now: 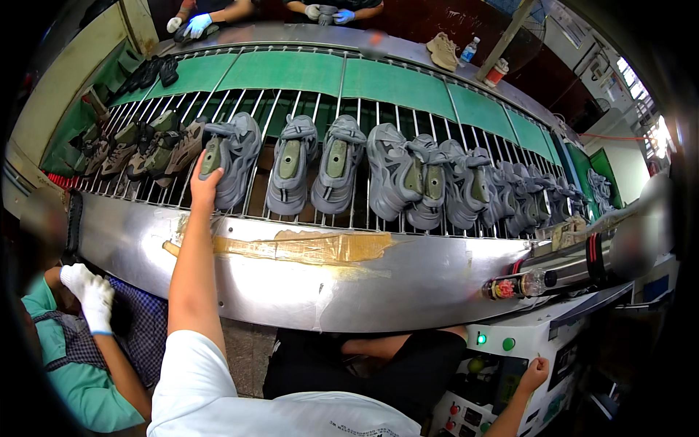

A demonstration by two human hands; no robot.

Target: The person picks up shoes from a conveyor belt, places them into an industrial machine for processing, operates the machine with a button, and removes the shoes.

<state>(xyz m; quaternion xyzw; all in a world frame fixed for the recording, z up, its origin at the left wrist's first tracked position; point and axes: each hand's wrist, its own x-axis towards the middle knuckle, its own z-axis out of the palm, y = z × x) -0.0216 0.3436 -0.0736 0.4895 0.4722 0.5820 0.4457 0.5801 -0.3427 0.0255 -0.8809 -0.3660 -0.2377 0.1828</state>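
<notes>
My left hand (206, 182) reaches forward over the steel edge, its fingers closed round the heel end of a grey sneaker (240, 164). A green insole (211, 156) shows at that shoe's opening, beside my thumb. Immediately to the right stand a grey sneaker (290, 186) and another grey sneaker (339, 178), heels toward me, green insoles showing. Low at the right, my right hand (535, 375) is closed, fingertips together, beside a white control box (510, 320); what it pinches, if anything, is too small to make out.
Several grey sneakers (466, 193) line the metal-rod rack rightward; several brown-grey shoes (149, 153) stand left. Behind runs a green belt (291, 71). A plastic bottle (520, 284) lies at the right edge. A co-worker's gloved hands (95, 298) are left; other gloved hands (198, 24) work opposite.
</notes>
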